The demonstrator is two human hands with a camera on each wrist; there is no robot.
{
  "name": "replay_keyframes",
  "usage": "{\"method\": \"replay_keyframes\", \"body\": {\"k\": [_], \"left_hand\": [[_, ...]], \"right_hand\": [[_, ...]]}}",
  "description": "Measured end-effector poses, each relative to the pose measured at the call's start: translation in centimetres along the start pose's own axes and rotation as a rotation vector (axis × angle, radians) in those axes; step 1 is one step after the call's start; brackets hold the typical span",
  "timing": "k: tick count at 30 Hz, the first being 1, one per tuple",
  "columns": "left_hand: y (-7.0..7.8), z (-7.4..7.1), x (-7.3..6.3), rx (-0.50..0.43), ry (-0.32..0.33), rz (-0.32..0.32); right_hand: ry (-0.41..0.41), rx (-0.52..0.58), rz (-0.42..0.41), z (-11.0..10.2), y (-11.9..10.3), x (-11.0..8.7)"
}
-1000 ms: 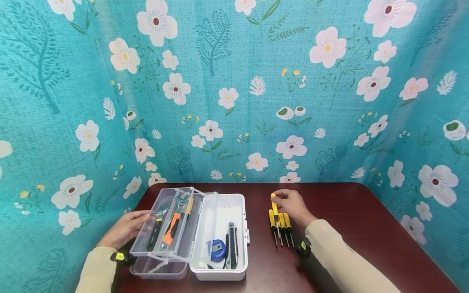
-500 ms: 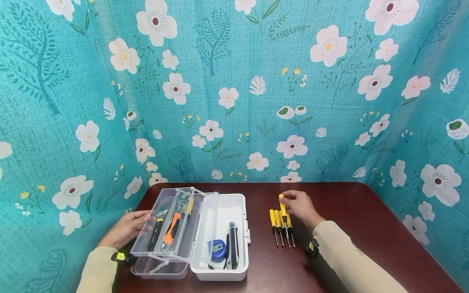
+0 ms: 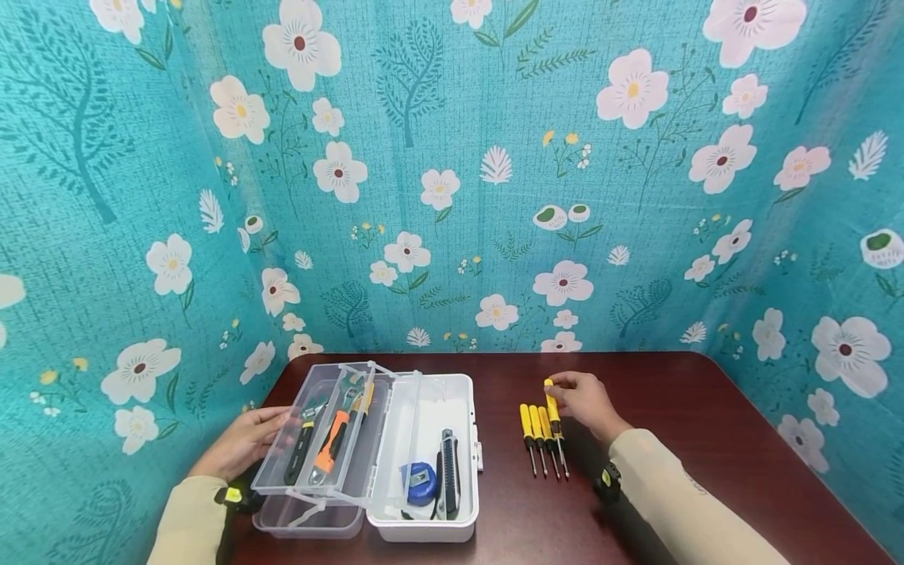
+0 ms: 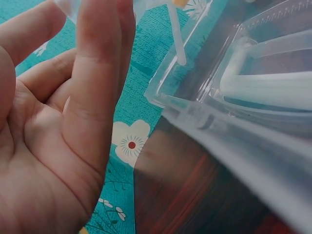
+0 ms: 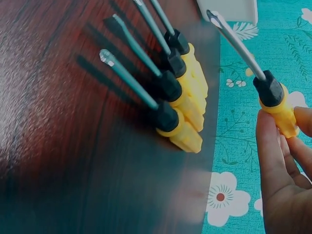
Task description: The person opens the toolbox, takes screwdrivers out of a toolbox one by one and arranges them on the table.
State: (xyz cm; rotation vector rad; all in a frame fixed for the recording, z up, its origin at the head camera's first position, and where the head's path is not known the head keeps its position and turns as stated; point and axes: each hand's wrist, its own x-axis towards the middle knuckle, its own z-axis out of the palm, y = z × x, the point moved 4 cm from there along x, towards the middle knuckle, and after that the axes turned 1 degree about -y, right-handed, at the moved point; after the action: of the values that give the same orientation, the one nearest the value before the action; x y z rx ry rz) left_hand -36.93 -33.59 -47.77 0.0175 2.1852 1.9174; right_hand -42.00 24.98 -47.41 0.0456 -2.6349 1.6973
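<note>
In the head view, my left hand [image 3: 243, 439] is at the left edge of a clear plastic tray [image 3: 286, 490], its fingertips holding the edge. The tray is raised beside an open white toolbox [image 3: 472, 471]. My right hand [image 3: 582, 402] pinches a yellow-handled screwdriver [image 3: 552, 399] by the handle end, shaft pointing down toward the table's front. The right wrist view shows that held screwdriver [image 5: 273, 97] apart from several matching screwdrivers [image 5: 168, 117] lying side by side on the dark table. In the left wrist view the left fingertips [image 4: 97, 19] reach up to clear plastic.
Inside the toolbox lie a blue tape measure [image 3: 421, 482] and a utility knife [image 3: 447, 475]. The tray holds an adjustable wrench [image 3: 300, 451], an orange-handled tool [image 3: 332, 443] and a yellow-handled one. A flowered teal cloth [image 3: 452, 196] surrounds the table.
My right hand has moved right with the screwdriver and come slightly lower, over the right end of the row. One more screwdriver lies fully uncovered. My left hand has stayed put.
</note>
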Motion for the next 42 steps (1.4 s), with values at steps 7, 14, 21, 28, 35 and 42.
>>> {"method": "replay_keyframes", "body": {"k": [7, 14, 21, 28, 35, 42], "left_hand": [[0.0, 0.0, -0.1, -0.003, -0.001, -0.015], [0.3, 0.1, -0.2, -0.018, -0.011, -0.003], [0.5, 0.3, -0.3, -0.023, -0.01, -0.008], [0.4, 0.2, -0.3, -0.018, -0.021, -0.001], [0.4, 0.2, -0.2, -0.012, -0.011, -0.003], [0.3, 0.2, -0.2, -0.015, 0.001, -0.012]], "right_hand": [[0.011, -0.024, 0.021, -0.3, 0.9, 0.0], [0.021, -0.045, 0.051, -0.6, 1.5, 0.2], [0.026, -0.058, 0.095, -0.6, 2.3, 0.4], [0.025, -0.07, 0.117, -0.6, 3.1, 0.4], [0.023, -0.063, 0.109, -0.7, 4.2, 0.3], [0.027, -0.068, 0.125, -0.6, 4.9, 0.2]]}}
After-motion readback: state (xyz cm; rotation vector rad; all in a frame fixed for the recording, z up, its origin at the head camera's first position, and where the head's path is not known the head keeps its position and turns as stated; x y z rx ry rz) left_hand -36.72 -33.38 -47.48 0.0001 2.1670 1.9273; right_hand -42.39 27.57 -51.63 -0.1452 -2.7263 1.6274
